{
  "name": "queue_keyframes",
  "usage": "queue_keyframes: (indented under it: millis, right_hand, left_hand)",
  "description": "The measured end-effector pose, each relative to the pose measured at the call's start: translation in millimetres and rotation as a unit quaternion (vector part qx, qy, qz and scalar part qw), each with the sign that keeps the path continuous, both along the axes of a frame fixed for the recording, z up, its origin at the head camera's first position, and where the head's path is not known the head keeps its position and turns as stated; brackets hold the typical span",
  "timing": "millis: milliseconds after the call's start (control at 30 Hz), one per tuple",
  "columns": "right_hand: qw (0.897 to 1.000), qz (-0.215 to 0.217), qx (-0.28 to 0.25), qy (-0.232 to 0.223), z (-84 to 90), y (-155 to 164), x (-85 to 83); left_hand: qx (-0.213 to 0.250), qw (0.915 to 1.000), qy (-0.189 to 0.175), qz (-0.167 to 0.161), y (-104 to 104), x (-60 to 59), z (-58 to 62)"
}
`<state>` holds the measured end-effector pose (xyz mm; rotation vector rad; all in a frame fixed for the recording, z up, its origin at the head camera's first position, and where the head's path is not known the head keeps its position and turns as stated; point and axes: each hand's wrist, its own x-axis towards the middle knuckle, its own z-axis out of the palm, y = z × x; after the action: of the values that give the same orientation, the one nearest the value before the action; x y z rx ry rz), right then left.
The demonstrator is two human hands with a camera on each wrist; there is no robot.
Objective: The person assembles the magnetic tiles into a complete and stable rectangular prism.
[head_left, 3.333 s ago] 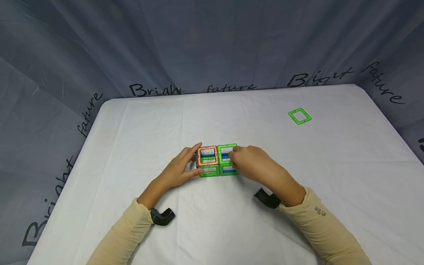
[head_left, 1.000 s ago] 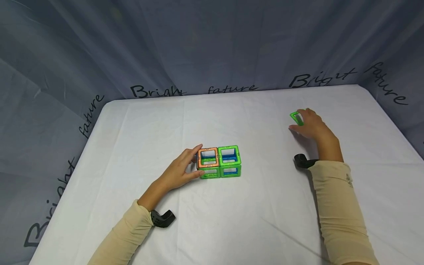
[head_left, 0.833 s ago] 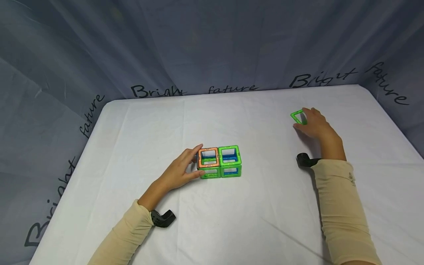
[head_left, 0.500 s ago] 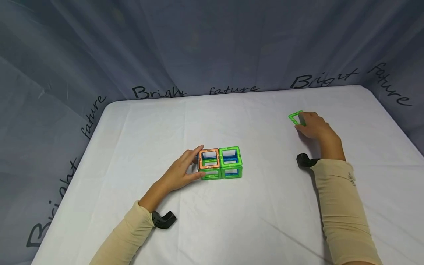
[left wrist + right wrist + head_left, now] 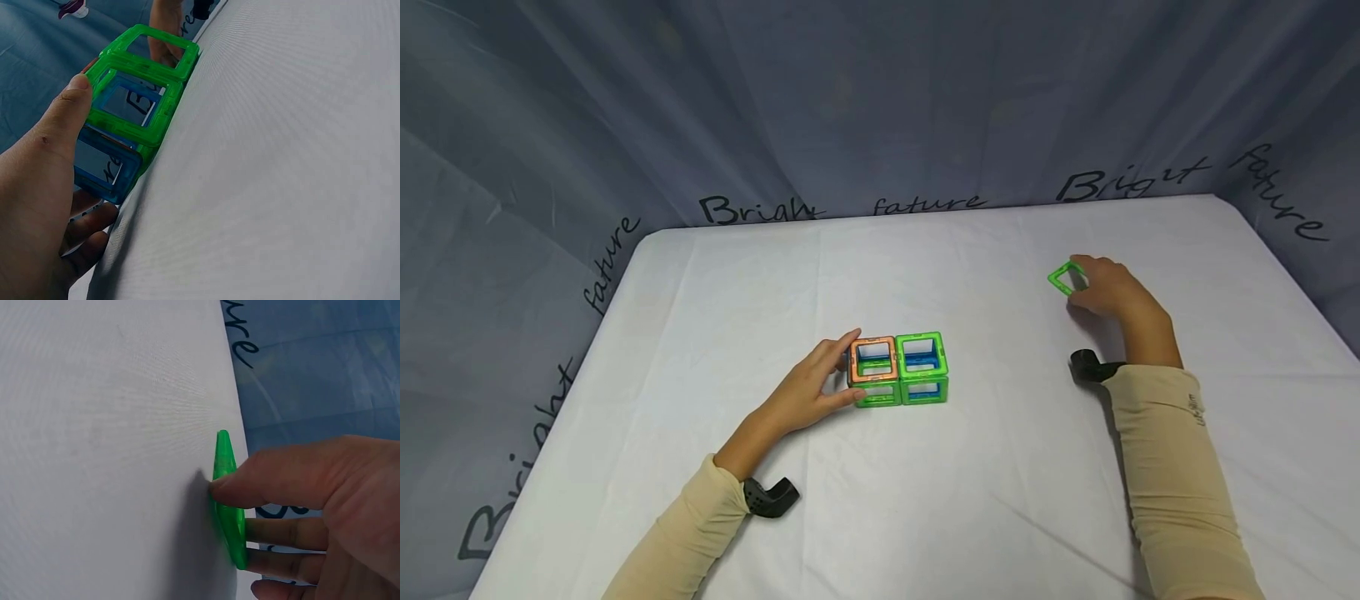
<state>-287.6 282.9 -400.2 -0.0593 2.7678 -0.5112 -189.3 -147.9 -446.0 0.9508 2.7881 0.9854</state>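
Note:
Two joined cubes of magnetic tiles stand side by side on the table in the head view. An orange square tile (image 5: 874,340) tops the left cube, and a green square tile (image 5: 919,337) tops the right one. My left hand (image 5: 808,387) holds the left cube, thumb on its near side and fingers at its far left. A blue tile (image 5: 129,178) forms the end facing the palm in the left wrist view. At the far right, my right hand (image 5: 1108,287) pinches a loose green square tile (image 5: 1058,286) between thumb and fingers, tilted just above or at the cloth.
A white cloth (image 5: 970,483) covers the table. Behind it and at the sides hangs a grey curtain (image 5: 880,100) with black handwriting. Black wrist cameras (image 5: 771,497) sit on both forearms, by the sleeve cuffs.
My right hand has left the right cube, reached to the far right and taken hold of the loose green tile, which has since shifted slightly left and nearer. The left hand stays on the cubes.

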Motion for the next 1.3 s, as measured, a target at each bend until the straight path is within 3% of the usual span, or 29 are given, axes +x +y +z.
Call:
queue_keyframes:
  millis: [233,1300]
  right_hand:
    - [1.0,0.005,0.014,0.001,-0.1,-4,1.0]
    - [0.994,0.079,-0.076,0.013,10.0,-41,15.7]
  left_hand:
    - [0.001,1.0,-0.001,0.0,-1,-0.3,-2.1]
    - [0.0,1.0,0.007,-0.005,0,-0.4,-0.5]
